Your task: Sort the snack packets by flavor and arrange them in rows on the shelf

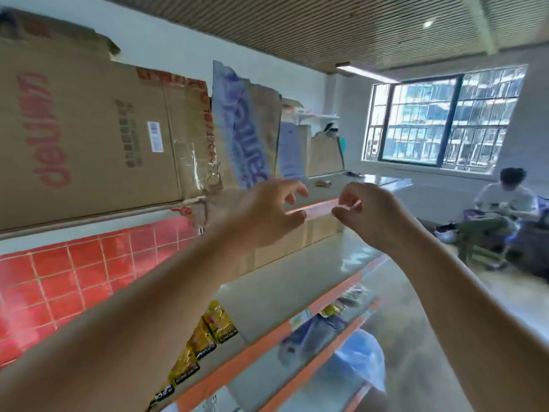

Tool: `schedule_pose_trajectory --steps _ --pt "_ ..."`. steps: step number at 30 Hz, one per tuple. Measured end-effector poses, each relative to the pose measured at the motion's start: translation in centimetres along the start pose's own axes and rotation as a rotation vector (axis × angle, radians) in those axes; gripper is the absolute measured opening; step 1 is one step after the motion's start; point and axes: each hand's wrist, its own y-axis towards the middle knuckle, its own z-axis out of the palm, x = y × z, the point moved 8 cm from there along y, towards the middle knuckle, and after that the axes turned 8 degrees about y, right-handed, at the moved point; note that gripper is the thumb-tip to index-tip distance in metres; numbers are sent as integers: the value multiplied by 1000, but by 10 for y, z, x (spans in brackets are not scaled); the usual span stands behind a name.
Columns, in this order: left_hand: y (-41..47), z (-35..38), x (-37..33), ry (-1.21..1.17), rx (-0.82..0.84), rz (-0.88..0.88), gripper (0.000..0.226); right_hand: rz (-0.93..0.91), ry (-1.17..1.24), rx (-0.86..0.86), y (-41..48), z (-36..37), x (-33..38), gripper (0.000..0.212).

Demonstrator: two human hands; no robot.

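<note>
- Left hand (267, 211) is hovering in front of the top shelf's red edge strip (316, 207), thumb and fingers loosely spread and gripping nothing.
- Right hand (367, 214) is hovering beside it, fingers curled in toward the thumb. Motion blur is hiding whether it is pinching anything.
- Yellow packets (218, 321): at least four, lying overlapped in a single row at the back of the shelf (297, 278) below the hands. The bottom of the frame is cutting off the nearest one.
- Other packets (341, 307): a small, blurred cluster is sitting on the next shelf down. Its count and flavour cannot be told.
- Step in hand, as judged: one flavour row is taking shape and the hands are between packets, so sorting looks barely begun.
- Next move, as judged: it is calling for fetching another packet, perhaps from the blue bag (358, 359), matching its flavour, and either extending the yellow row or starting a new one on bare shelf.
- Boxes (83, 129): at least four are standing side by side on top.
- Seated person (505, 203): one, well apart, by the window (439, 120).
</note>
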Motion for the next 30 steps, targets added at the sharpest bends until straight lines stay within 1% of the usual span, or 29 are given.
schedule_pose_trajectory --steps 3,5,7,11,15,21,26,30 --pt "25 41 -36 -42 39 21 44 38 1 -10 -5 -31 -46 24" --pt "42 61 -54 -37 49 32 48 57 -11 -20 -8 -49 -71 26" --pt "59 76 -67 -11 76 28 46 70 -47 -19 -9 -64 -93 26" --pt "93 93 -80 62 118 23 35 121 -79 -15 -6 -84 -135 21" --pt "126 113 -85 110 148 51 32 163 -89 5 8 -90 -177 22" --pt "184 149 -69 122 137 54 44 168 -142 45 52 -82 -239 17" --pt "255 183 -37 91 111 32 38 181 -163 35 113 -68 -296 20" --pt "316 214 -9 123 162 21 35 144 -193 91 166 -49 -331 27"
